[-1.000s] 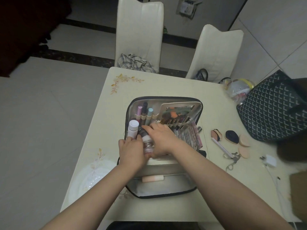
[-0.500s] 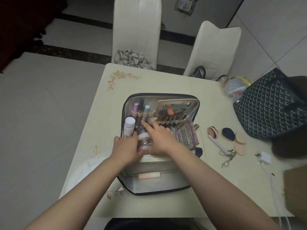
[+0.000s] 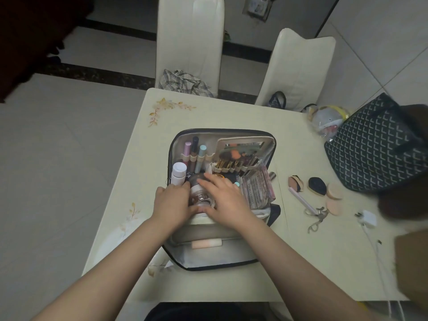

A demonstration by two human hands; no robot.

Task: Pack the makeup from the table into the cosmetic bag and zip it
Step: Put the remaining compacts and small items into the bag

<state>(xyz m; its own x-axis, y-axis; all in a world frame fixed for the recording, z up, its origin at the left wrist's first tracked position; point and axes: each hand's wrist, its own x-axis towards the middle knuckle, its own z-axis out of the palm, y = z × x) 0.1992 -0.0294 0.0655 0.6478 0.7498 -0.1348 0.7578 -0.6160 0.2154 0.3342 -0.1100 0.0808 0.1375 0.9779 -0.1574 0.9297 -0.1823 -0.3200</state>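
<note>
The cosmetic bag [image 3: 222,198] lies open in the middle of the counter [image 3: 231,112], its lid part toward the near edge. Much is already packed: 3 tubes [image 3: 194,151] stand in loops at the far left, brushes [image 3: 229,163] sit in loops beside them, a white bottle [image 3: 178,173] stands at the left wall, and a pink palette [image 3: 257,188] leans at the right side. A glass jar [image 3: 200,193] is in the main compartment, between the 2 hands.

The left hand [image 3: 172,205] presses on the jar from the left with curled fingers, touching also the white bottle. The right hand [image 3: 228,200] lies over the jar from the right, fingers spread flat. Together the grip is closed on the jar; it seems they are seating it in place.

Still outside, on the counter to the right of the bag: 4 puffs [image 3: 316,186], a pink pencil [image 3: 301,198] and an eyelash curler [image 3: 318,216]. So I judge the packing well advanced but not finished, and the zipper is not yet closed. Farther right are a white charger [image 3: 368,218] and a patterned dark tote [image 3: 375,147].
</note>
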